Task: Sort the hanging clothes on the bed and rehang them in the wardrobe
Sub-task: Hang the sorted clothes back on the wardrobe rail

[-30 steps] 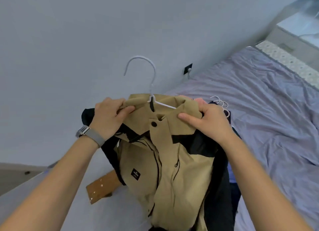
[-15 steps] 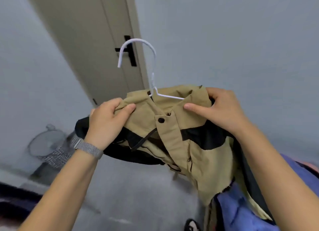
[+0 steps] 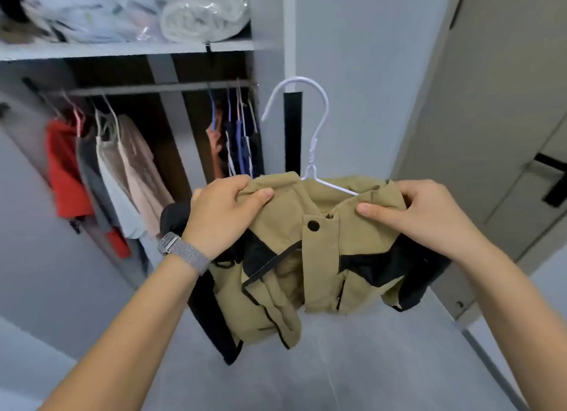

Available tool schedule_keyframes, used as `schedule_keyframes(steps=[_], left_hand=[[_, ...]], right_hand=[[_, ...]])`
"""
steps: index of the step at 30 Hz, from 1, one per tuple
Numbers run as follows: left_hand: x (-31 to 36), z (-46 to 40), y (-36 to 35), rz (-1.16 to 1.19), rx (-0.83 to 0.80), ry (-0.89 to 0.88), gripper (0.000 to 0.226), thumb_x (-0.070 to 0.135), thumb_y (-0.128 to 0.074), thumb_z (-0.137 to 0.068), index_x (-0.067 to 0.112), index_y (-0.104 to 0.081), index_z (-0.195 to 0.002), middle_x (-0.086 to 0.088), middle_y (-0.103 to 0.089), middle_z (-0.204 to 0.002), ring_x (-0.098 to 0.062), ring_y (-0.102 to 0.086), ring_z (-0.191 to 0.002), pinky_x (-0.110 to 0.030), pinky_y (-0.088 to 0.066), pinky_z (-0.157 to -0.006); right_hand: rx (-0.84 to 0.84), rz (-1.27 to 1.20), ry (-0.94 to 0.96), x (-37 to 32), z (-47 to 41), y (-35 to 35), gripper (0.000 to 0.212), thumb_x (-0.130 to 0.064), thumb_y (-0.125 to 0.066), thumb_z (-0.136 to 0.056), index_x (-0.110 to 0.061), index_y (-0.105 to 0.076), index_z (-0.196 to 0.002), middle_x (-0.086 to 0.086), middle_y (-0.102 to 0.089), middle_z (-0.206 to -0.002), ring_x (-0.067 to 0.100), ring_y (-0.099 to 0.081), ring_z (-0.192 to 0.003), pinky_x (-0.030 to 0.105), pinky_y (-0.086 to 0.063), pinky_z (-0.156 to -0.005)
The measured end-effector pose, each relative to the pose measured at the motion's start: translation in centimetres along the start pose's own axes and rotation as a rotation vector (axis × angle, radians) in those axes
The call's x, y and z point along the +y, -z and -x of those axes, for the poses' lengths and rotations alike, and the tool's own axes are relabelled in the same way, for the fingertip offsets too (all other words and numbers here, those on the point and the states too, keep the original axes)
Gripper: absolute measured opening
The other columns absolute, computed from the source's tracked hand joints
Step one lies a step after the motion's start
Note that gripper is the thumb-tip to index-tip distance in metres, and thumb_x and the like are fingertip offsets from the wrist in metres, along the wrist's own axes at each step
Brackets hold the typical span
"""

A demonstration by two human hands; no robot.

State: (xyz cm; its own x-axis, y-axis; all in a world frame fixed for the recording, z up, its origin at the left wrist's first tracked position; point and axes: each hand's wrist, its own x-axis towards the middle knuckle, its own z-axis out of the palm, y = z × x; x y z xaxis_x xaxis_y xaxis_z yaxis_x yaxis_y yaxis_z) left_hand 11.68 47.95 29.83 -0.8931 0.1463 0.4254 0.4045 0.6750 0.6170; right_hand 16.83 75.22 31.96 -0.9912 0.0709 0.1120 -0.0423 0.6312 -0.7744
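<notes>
The left hand (image 3: 227, 214) and right hand (image 3: 423, 214) each pinched a shoulder of the tan jacket (image 3: 306, 257), held up in front of the open wardrobe (image 3: 267, 109). The jacket sat bunched on the white hanger (image 3: 313, 152); it could likely slide off one arm if either grip loosened. The hanger's long axis ran left to right, its hook upright, opening leftward toward the rail (image 3: 147, 88).

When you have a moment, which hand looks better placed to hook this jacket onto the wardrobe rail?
Probably the left hand: it grips the jacket on the side nearer the rail, which lies up and left of the hanger. The right hand is farther.
</notes>
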Motion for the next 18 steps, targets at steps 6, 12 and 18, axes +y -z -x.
schedule_keyframes(steps=[6, 12, 18], left_hand=[[-13.1, 1.1, 8.7, -0.181, 0.156, 0.252, 0.043, 0.062, -0.043, -0.072, 0.020, -0.053, -0.062, 0.007, -0.051, -0.058, -0.014, -0.053, -0.068, -0.033, -0.039, -0.070], [-28.5, -3.4, 14.9, -0.118, 0.195, 0.449, 0.033, 0.050, -0.061, -0.078, 0.021, -0.056, -0.064, 0.007, -0.056, -0.060, -0.012, -0.055, -0.065, -0.035, -0.048, -0.070], [-34.8, -12.6, 16.5, -0.217, 0.097, 0.281, 0.019, 0.039, -0.053, -0.089, 0.026, -0.053, -0.076, 0.011, -0.053, -0.070, -0.015, -0.053, -0.076, -0.032, -0.042, -0.075]], right_hand=[[-0.434, -0.119, 0.030, -7.9, -7.7, -14.3, 0.019, -0.042, -0.072, -0.080, -0.025, -0.076, -0.086, -0.013, -0.074, -0.083, -0.002, -0.068, -0.079, 0.018, -0.054, -0.076], [-0.432, -0.190, -0.042, -15.2, -17.6, -28.6, 0.018, -0.030, -0.081, -0.073, -0.014, -0.076, -0.078, -0.001, -0.074, -0.082, 0.012, -0.070, -0.083, 0.031, -0.055, -0.081], [-0.289, -0.174, -0.096, -18.4, -25.3, -31.7, 0.027, -0.033, -0.083, -0.069, -0.009, -0.076, -0.081, 0.003, -0.075, -0.085, 0.017, -0.070, -0.083, 0.035, -0.054, -0.084]])
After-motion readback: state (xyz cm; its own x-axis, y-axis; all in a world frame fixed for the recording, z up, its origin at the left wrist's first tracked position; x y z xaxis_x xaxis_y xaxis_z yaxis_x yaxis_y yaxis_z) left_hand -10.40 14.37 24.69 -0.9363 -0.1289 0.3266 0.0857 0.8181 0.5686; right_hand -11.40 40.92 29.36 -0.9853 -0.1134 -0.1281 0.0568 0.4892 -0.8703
